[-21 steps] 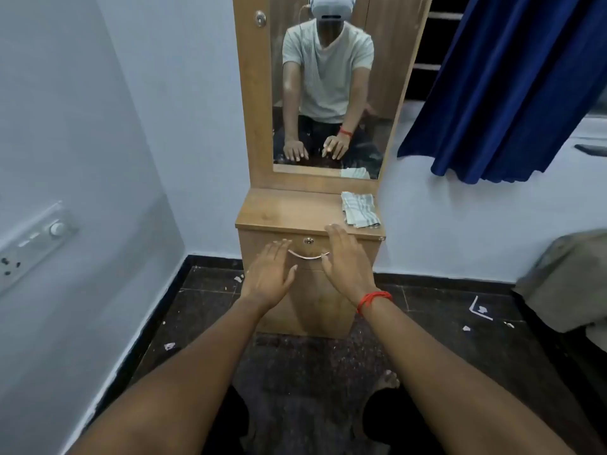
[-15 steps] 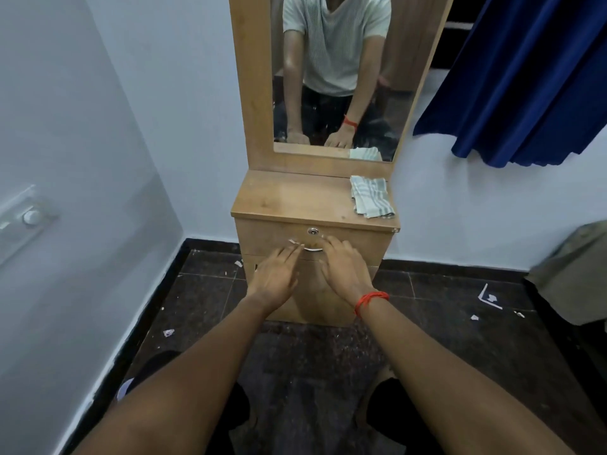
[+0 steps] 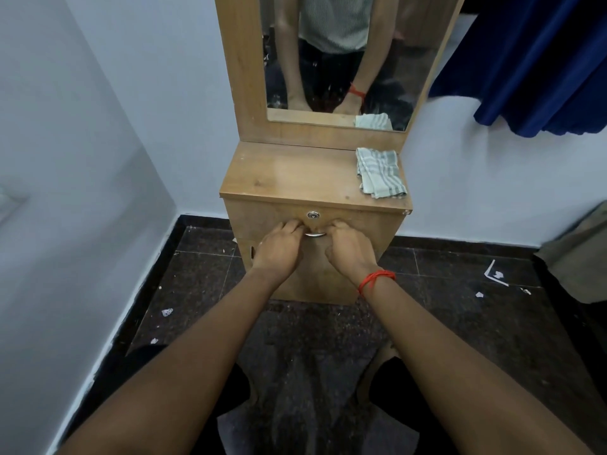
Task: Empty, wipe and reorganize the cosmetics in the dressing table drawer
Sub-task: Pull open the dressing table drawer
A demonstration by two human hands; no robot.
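Note:
A small wooden dressing table (image 3: 289,178) with a tall mirror (image 3: 335,60) stands against the white wall. Its drawer (image 3: 259,218) is closed, with a round lock (image 3: 313,215) above a curved metal handle (image 3: 314,234). My left hand (image 3: 279,247) has its fingers curled on the handle's left end. My right hand (image 3: 349,249), with a red thread at the wrist, grips the handle's right end. Only the handle's middle shows between the hands. A folded green-and-white checked cloth (image 3: 381,172) lies on the table top at the right. No cosmetics are visible.
A blue curtain (image 3: 532,60) hangs at the upper right. A grey-brown fabric-covered object (image 3: 578,254) sits at the right edge. Dark tiled floor (image 3: 460,307) carries scattered white scraps. A white wall (image 3: 65,192) closes the left side. My knees are at the bottom.
Both hands came down from hovering open before the drawer front and closed their fingers on the handle. The camera tilted down and moved nearer the table.

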